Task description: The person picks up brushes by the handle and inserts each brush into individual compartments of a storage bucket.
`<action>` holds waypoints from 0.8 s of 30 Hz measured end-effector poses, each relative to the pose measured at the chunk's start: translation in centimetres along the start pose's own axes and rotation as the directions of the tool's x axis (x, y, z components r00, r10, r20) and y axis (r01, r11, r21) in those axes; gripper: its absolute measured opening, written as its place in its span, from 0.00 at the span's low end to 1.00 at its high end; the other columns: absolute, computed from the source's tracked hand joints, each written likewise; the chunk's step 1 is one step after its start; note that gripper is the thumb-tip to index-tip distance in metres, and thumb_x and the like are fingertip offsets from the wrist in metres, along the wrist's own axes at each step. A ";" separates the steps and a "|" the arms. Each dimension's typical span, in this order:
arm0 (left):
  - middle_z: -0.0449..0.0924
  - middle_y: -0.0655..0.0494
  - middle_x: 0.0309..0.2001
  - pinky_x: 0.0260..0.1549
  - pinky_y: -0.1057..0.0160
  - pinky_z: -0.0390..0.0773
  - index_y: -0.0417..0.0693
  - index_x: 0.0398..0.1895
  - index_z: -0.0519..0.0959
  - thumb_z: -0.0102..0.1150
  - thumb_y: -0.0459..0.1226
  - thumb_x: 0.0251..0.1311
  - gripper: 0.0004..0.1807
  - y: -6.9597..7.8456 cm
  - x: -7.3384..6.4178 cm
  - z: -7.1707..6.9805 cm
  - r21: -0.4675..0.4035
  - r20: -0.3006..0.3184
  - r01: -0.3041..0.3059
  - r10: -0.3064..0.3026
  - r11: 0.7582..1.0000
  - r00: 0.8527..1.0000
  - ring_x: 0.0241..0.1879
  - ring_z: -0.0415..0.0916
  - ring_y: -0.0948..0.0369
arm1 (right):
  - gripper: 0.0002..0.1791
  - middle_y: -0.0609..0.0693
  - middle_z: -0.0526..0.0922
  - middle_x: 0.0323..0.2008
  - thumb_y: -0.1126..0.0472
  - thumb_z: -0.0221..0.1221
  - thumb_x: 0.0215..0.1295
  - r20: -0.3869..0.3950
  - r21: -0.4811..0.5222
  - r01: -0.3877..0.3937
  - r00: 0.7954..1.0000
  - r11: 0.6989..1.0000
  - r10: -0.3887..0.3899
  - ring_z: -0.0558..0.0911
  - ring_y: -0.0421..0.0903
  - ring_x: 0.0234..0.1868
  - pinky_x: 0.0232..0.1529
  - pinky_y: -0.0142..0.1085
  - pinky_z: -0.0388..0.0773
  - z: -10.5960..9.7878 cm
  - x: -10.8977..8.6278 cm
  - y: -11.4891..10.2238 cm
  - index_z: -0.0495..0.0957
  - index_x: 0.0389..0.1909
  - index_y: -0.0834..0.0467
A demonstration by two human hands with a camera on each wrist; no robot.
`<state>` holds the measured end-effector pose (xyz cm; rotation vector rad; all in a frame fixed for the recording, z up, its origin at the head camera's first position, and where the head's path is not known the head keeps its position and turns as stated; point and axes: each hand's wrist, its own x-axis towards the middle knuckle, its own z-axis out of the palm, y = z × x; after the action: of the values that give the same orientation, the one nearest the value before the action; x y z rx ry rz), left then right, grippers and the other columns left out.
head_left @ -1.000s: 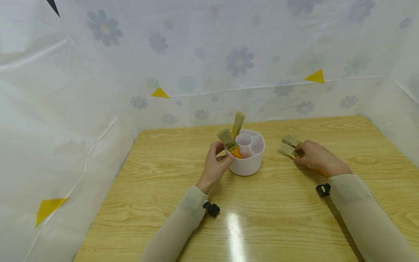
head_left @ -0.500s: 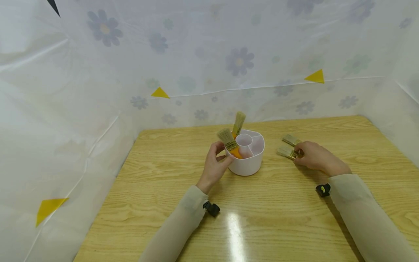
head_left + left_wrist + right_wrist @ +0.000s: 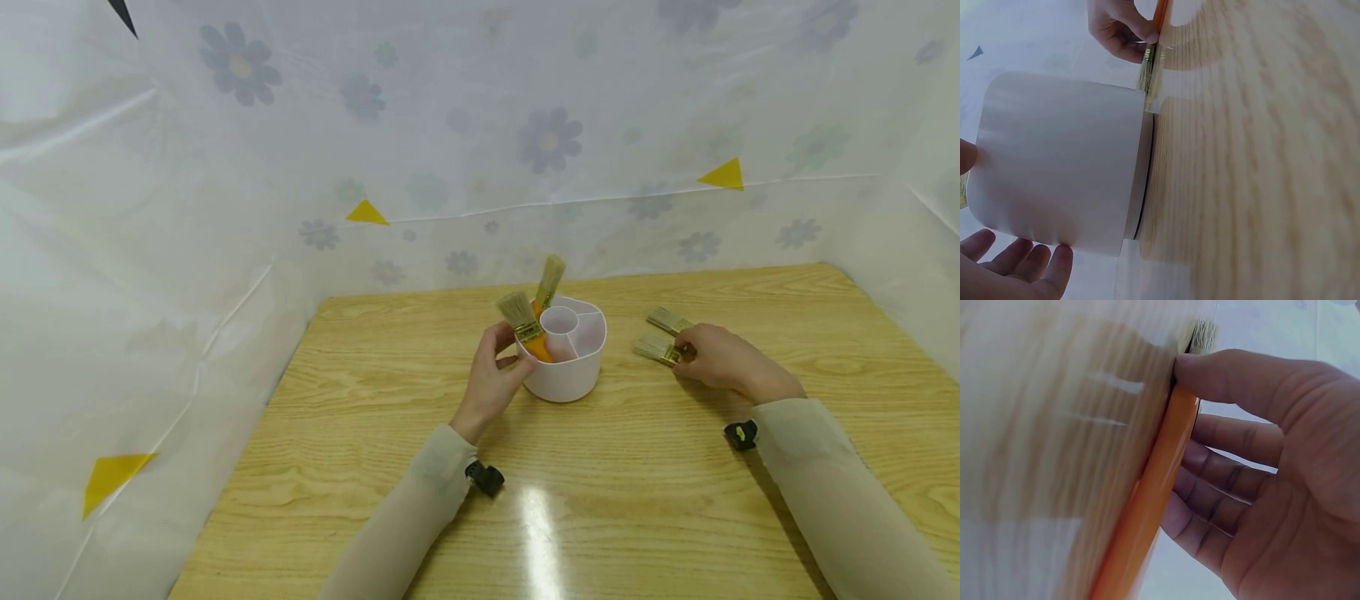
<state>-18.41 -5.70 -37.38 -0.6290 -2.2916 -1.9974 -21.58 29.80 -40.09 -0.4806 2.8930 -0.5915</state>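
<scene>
A white round compartmented organizer (image 3: 562, 383) stands on the table, with two paintbrushes in its left part, bristles up: a near paintbrush (image 3: 517, 310) and a far paintbrush (image 3: 551, 273). My left hand (image 3: 489, 383) holds the organizer's left side; in the left wrist view, thumb and fingertips touch its white wall (image 3: 1060, 162). To the right, my right hand (image 3: 723, 358) pinches a paintbrush (image 3: 657, 349) near its metal band, bristles pointing left. Its orange handle (image 3: 1144, 506) slants below the palm in the right wrist view. Just behind it lies another paintbrush (image 3: 666, 318), partly hidden by the hand.
The wooden table (image 3: 600, 483) reaches back to a pale plastic sheet (image 3: 465, 125) with flower prints, which also walls in the sides. Yellow tape pieces (image 3: 723, 175) mark the sheet. A black wrist camera (image 3: 485, 478) sits on the left sleeve.
The pinched paintbrush has shifted slightly left and toward me, widening the gap between its bristles and the other brush's. The left hand and organizer have hardly moved.
</scene>
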 end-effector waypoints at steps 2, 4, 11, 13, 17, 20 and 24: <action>0.64 0.37 0.62 0.58 0.42 0.66 0.33 0.64 0.60 0.58 0.28 0.58 0.30 0.0 0.0 0.0 -0.004 -0.004 -0.001 0.001 1.000 1.000 0.63 0.62 0.44 | 0.22 0.58 0.80 0.39 0.60 0.63 0.60 -0.001 0.003 0.001 1.000 1.000 -0.001 0.79 0.51 0.38 0.38 0.50 0.76 0.0 0.0 0.0 0.76 0.50 0.71; 0.64 0.37 0.62 0.58 0.41 0.66 0.33 0.64 0.60 0.58 0.28 0.58 0.30 0.0 -0.1 0.0 -0.007 -0.007 -0.002 0.002 1.000 1.000 0.63 0.62 0.44 | 0.20 0.56 0.80 0.38 0.61 0.63 0.60 -0.003 0.005 0.005 1.000 1.000 -0.005 0.79 0.49 0.36 0.37 0.49 0.76 0.0 -0.1 0.0 0.76 0.49 0.70; 0.63 0.36 0.61 0.58 0.41 0.65 0.32 0.62 0.60 0.59 0.28 0.58 0.30 -0.2 0.0 -0.1 -0.016 -0.009 0.006 -0.006 1.000 1.000 0.63 0.62 0.43 | 0.18 0.54 0.80 0.37 0.61 0.63 0.59 -0.017 -0.005 0.020 1.000 1.000 -0.020 0.78 0.47 0.34 0.36 0.48 0.76 0.0 0.0 0.0 0.77 0.46 0.68; 0.63 0.36 0.61 0.58 0.41 0.65 0.32 0.62 0.60 0.59 0.28 0.58 0.30 -0.2 0.0 -0.1 -0.021 -0.011 0.006 -0.007 1.000 1.000 0.63 0.62 0.43 | 0.18 0.54 0.80 0.37 0.61 0.63 0.59 -0.022 -0.008 0.021 1.000 1.000 -0.022 0.78 0.48 0.35 0.37 0.49 0.76 0.0 0.0 0.0 0.77 0.47 0.69; 0.63 0.35 0.61 0.59 0.41 0.65 0.32 0.61 0.59 0.59 0.28 0.57 0.30 -0.3 0.0 0.0 -0.026 -0.011 0.000 -0.001 1.000 1.000 0.63 0.62 0.43 | 0.19 0.55 0.80 0.37 0.61 0.62 0.59 -0.030 -0.013 0.023 0.999 1.000 -0.023 0.79 0.50 0.37 0.38 0.50 0.76 0.0 0.0 -0.1 0.76 0.48 0.70; 0.62 0.34 0.61 0.59 0.41 0.64 0.32 0.61 0.59 0.59 0.28 0.57 0.30 -0.3 0.0 0.0 -0.027 -0.009 -0.003 0.003 1.000 1.000 0.63 0.62 0.42 | 0.21 0.56 0.80 0.38 0.61 0.62 0.59 -0.037 -0.020 0.023 0.999 1.000 -0.024 0.79 0.52 0.39 0.40 0.52 0.76 -0.1 0.0 -0.2 0.75 0.49 0.70; 0.62 0.34 0.61 0.59 0.41 0.64 0.31 0.61 0.58 0.60 0.28 0.57 0.31 -0.2 -0.1 0.0 -0.026 -0.011 -0.004 0.004 1.000 1.000 0.63 0.61 0.42 | 0.22 0.57 0.80 0.40 0.60 0.61 0.60 -0.042 -0.027 0.023 0.999 0.999 -0.024 0.79 0.55 0.41 0.41 0.53 0.75 -0.2 0.0 -0.4 0.75 0.51 0.71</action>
<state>-18.42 -5.76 -37.59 -0.6226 -2.2606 -2.0265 -21.53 29.52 -39.74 -0.5130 2.9423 -0.5745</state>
